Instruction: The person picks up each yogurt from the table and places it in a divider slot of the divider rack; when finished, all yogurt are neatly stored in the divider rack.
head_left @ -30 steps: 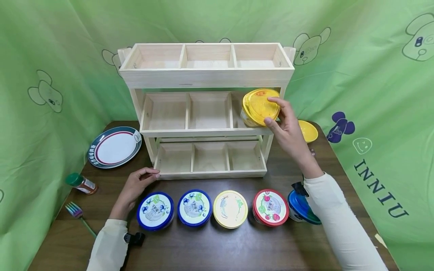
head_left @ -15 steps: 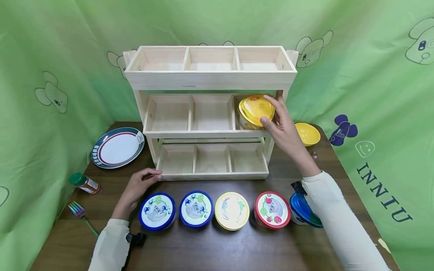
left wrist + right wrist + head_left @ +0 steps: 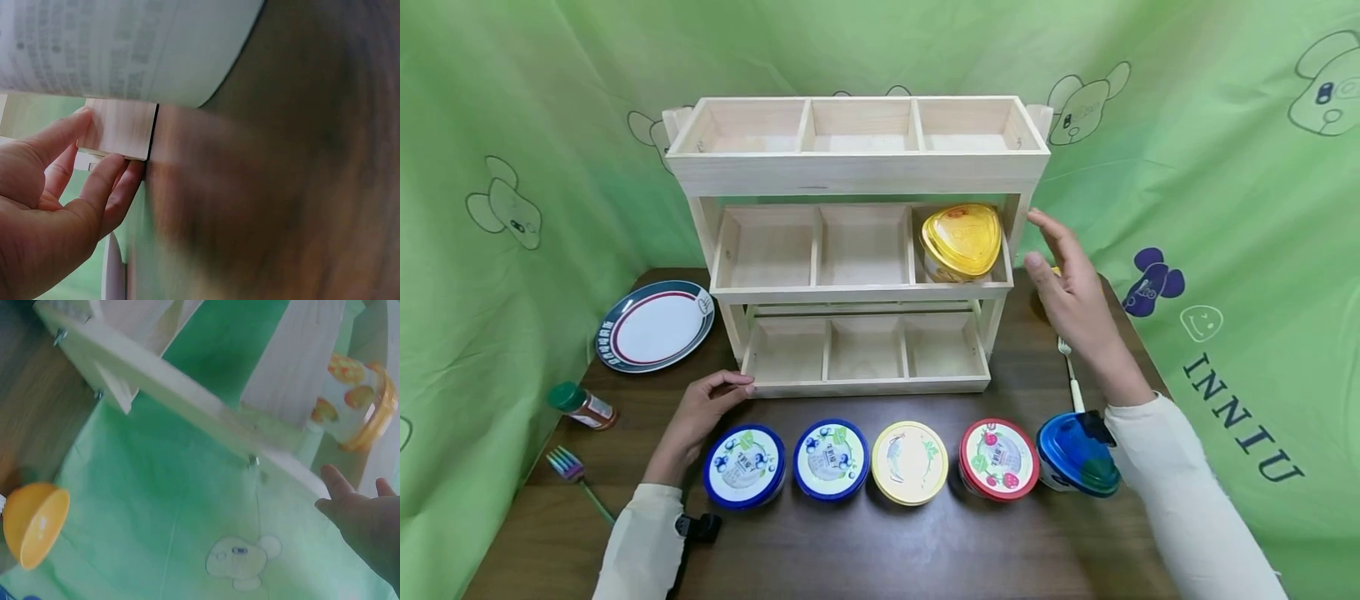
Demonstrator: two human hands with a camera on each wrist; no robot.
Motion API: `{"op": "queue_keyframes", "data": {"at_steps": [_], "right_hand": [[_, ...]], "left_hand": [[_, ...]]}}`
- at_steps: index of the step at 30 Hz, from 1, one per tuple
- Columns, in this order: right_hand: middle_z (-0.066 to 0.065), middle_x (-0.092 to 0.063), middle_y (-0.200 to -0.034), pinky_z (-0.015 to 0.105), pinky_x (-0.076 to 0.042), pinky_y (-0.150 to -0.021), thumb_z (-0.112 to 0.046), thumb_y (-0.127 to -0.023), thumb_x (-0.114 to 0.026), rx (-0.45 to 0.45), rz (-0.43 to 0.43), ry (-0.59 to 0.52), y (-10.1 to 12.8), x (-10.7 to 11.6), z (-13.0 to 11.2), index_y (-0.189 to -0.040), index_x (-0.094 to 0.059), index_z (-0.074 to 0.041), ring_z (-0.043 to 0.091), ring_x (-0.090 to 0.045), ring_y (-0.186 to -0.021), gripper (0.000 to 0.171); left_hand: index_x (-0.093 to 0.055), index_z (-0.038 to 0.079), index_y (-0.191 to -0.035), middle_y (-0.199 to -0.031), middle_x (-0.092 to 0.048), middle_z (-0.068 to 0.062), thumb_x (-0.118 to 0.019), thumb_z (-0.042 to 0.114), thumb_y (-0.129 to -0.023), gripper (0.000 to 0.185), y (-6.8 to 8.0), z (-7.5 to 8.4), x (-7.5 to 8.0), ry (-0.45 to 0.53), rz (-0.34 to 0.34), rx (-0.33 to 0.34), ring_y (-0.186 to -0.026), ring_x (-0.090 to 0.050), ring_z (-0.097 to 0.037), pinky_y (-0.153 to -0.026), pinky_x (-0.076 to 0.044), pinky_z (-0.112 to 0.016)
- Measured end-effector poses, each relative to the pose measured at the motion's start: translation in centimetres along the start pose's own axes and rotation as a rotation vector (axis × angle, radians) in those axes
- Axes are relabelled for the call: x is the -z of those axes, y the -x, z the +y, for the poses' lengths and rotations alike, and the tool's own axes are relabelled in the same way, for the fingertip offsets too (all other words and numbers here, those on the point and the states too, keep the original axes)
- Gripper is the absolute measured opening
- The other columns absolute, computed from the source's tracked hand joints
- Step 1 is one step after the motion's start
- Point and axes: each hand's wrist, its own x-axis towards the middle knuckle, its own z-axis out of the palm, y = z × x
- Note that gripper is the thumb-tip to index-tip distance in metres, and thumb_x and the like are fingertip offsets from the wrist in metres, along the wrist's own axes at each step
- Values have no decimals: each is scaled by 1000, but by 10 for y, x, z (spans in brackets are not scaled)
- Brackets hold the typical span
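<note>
A yellow-lidded tub sits tilted in the right compartment of the middle shelf of the wooden rack; the right wrist view catches its edge. My right hand hovers just right of the rack, fingers straight, holding nothing; it shows at the lower right as hand. My left hand rests on the table, its fingers touching the rack's lower left corner; loosely curled fingers touch the wood.
Several lidded tubs line the table's front: two blue, a yellow, a red, a blue-capped one. A plate, spice jar and fork lie left. Another fork and a yellow bowl are right.
My right hand set the yellow-lidded tub into the middle shelf's right compartment, let go and drew back to the right. The left hand stayed put.
</note>
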Motion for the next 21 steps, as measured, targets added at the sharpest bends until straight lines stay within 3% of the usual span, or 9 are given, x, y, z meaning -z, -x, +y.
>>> {"op": "queue_keyframes", "data": {"at_steps": [5,11,21], "right_hand": [[9,-30,-176,36,-26,-129,-27,-117,-51,-22,26,48,13,26,-10,-167,-41,-10,27,-24,-163,54],[11,-35,-173,17,-47,-107,-19,-117,-48,-20,100,108,36,58,-14,-165,-44,-10,26,-36,-157,49],[12,-37,-170,9,-47,-97,-13,-118,-42,-127,128,173,91,91,12,-166,-42,-9,20,-38,-155,48]], "left_hand": [[-69,-3,-137,-133,-68,-11,-74,26,-107,42,1,0,0,1,-4,7,-122,-56,-22,-92,-50,-18],[-70,-1,-137,-134,-68,-10,-74,25,-107,40,0,-2,1,-7,-1,4,-117,-58,-16,-92,-51,-19],[-70,0,-137,-133,-68,-9,-73,25,-107,39,-3,-5,2,-21,-8,22,-116,-58,-16,-92,-51,-21]]}}
